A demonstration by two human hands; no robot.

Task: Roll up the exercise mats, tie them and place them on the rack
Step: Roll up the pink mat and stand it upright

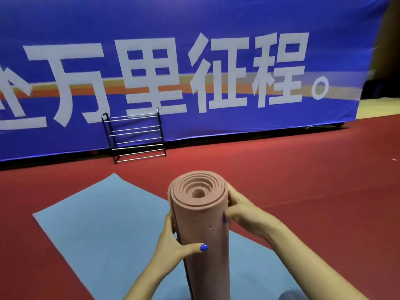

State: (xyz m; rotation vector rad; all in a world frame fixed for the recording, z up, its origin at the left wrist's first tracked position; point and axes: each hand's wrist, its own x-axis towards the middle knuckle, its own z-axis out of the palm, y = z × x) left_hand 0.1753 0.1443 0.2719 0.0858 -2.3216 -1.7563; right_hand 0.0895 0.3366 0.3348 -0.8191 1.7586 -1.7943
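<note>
Pink mat [201,215] rolled tight, spiral end up, standing upright over blue mat [97,224] flat on red floor [303,180], my left hand [173,241] and right hand [242,211] wrapped round it, black rack [135,137] bare-shelved by blue banner [194,61].

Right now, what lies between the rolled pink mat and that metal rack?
In the head view, the far end of the flat blue mat, then bare red floor up to the rack. Both hands hold the pink mat.
</note>
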